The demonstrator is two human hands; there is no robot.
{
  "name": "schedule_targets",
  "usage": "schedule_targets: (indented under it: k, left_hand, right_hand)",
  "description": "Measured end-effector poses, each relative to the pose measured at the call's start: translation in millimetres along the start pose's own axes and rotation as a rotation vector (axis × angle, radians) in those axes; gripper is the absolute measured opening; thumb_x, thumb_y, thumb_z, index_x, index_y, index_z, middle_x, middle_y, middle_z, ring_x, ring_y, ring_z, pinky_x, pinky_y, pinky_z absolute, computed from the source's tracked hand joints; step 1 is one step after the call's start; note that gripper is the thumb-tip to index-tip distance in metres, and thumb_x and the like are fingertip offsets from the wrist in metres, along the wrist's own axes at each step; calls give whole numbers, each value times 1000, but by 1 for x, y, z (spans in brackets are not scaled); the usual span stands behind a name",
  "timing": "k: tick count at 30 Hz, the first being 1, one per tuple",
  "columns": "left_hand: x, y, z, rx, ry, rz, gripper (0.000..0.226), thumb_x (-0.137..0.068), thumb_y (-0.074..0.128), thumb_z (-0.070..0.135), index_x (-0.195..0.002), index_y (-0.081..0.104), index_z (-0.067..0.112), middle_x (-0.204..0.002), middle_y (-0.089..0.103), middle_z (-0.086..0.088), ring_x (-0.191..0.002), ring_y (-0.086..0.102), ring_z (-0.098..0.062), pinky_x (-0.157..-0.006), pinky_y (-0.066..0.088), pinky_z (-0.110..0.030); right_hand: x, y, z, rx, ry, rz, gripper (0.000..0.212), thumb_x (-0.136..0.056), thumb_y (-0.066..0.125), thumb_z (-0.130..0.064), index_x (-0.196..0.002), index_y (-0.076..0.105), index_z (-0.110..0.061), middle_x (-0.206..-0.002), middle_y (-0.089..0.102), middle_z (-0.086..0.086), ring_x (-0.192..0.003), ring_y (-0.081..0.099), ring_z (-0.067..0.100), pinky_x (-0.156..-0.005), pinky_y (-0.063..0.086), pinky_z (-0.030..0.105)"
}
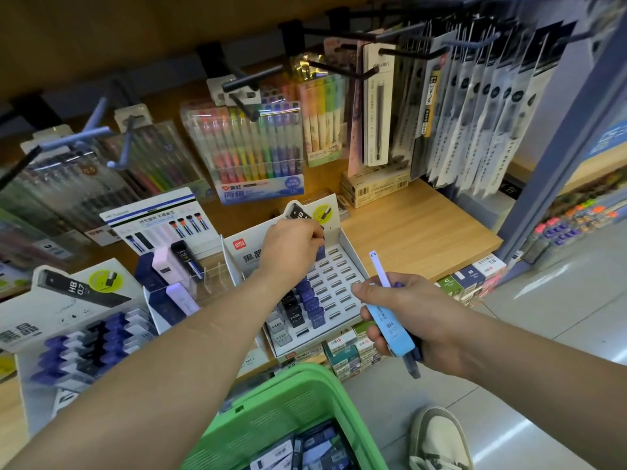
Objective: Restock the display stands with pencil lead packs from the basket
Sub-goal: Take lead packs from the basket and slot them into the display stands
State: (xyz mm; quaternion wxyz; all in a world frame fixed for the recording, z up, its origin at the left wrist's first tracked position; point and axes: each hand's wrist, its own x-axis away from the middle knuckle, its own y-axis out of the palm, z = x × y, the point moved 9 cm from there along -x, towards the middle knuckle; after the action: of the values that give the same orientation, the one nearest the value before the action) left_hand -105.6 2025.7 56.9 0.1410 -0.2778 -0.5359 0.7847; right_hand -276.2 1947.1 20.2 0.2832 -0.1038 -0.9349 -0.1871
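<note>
at the front edge of the wooden shelf [417, 228], the white display stand [353, 247] sits with its slotted tray sloping down toward you. its left columns hold blue and black stocked packs [310, 301]; the slots on the right are bare. your left hand [291, 245] reaches over the stand's far end, thumb and fingers curled in a pinch on a dark blue lead pack [320, 253] held upright at the back row. whether it is seated in a slot cannot be told. your right hand [407, 313] hovers just off the stand's front right corner, fingers wrapped round a small bundle: a light blue pack [390, 330] lying across the palm, a lavender pack [379, 268] sticking up above the knuckles, and a dark one poking out below. beneath the shelf's front edge, close to you, the green basket [288, 401] holds more loose packs [305, 449]. toward the shelf's left end stands a second stand [20, 320] with rows of blue, white and black packs.
</note>
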Motion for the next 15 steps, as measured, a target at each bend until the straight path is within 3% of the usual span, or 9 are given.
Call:
schedule_targets:
  k: [5,7,10,13,15]
  left_hand:
    - [-3,12,3,-152,52,-94,18,-91,57,20,-99,73,21,-97,71,-5,-91,61,-27,-78,51,-36]
    - [-3,22,10,-312,110,-181,20,-90,56,15,-104,70,16,-102,64,-6,-95,56,-27,-75,48,-36]
    - [5,24,13,-351,100,-240,27,-91,54,14,-116,64,9,-112,53,-7,-106,49,-27,-79,46,-37]
    - [23,-6,25,-121,38,-118,29,-96,47,23,-117,65,15,-109,59,-2,-101,55,-20,-80,48,-35]
    - [50,-26,28,248,-142,-90,21,-93,51,35,-103,69,30,-83,66,10,-76,59,-4,-66,45,-25]
  right_hand:
    - [-2,-4,3,-12,22,24,20,-90,70,-22,-98,57,-10,-60,55,6,-42,49,16,-40,43,22]
    - [-3,-6,2,-19,25,37,17,-92,68,-20,-99,57,-10,-63,55,8,-42,48,16,-39,42,22]
    - [-4,-8,2,-30,27,55,14,-94,63,-16,-104,57,-8,-67,54,10,-42,48,17,-39,42,23]
    - [-6,-9,2,-40,10,97,16,-97,60,-16,-108,55,-7,-70,51,11,-42,49,17,-40,44,25]
    - [-7,-11,0,-22,-17,149,15,-98,58,-18,-107,53,-9,-70,49,10,-40,50,17,-42,44,28]
